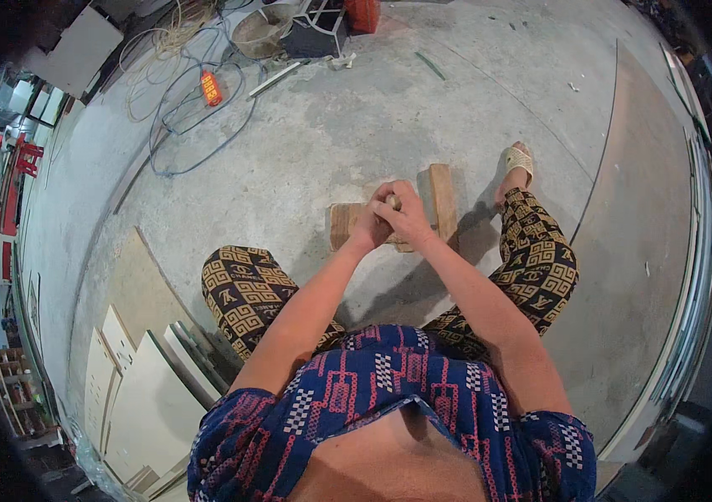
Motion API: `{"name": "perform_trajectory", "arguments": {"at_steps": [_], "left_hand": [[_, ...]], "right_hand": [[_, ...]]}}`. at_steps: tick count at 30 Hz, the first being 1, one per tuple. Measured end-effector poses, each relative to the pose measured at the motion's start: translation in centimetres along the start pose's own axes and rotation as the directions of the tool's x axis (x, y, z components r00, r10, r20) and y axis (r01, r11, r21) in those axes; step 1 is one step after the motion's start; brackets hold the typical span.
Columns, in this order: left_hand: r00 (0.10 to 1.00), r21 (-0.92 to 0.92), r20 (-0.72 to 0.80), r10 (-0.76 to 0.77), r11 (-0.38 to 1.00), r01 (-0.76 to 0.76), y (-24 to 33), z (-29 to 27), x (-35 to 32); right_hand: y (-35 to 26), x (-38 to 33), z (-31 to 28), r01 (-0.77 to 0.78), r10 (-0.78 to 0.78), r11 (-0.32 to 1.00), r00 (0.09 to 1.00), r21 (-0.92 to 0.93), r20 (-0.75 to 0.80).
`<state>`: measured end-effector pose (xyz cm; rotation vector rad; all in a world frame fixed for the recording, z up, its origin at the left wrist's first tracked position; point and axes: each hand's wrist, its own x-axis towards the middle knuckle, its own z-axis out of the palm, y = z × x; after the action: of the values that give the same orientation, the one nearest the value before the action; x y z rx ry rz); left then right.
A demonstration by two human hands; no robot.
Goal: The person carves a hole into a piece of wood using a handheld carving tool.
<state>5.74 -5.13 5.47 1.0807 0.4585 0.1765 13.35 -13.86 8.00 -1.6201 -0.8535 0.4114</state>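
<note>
At the centre of the frame, the left hand and right hand close together around a small rounded object above two wooden blocks on the concrete floor, so the handwork looks underway, not finished.

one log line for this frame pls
left hand: on small object, with right | right hand: clasped over it | below: wood blocks on concrete floor | posture: squatting
</note>
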Motion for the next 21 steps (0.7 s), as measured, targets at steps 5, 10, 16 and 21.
{"name": "perform_trajectory", "arguments": {"at_steps": [5, 10, 16, 21], "left_hand": [[0.997, 0.303, -0.08, 0.003, 0.953, 0.022, 0.6, -0.3, -0.7], [0.961, 0.259, -0.209, 0.179, 0.958, -0.123, -1.3, -1.8, -0.6], [0.971, 0.32, -0.217, 0.104, 0.947, -0.03, -1.0, -1.9, -0.8], [0.969, 0.424, -0.198, 0.151, 0.904, -0.054, -0.4, -1.4, -1.2]], "right_hand": [[2.4, -0.3, -4.1, -0.261, 0.263, 0.965, 0.952, 0.03, -0.154], [6.1, -6.1, -8.1, -0.696, 0.525, 0.402, 0.707, -0.595, -0.473], [12.7, -11.0, -8.5, -0.772, 0.931, 0.237, 0.353, -0.59, -0.088], [11.4, -10.8, -7.6, -0.691, 0.821, 0.304, 0.539, -0.656, -0.188]]}}
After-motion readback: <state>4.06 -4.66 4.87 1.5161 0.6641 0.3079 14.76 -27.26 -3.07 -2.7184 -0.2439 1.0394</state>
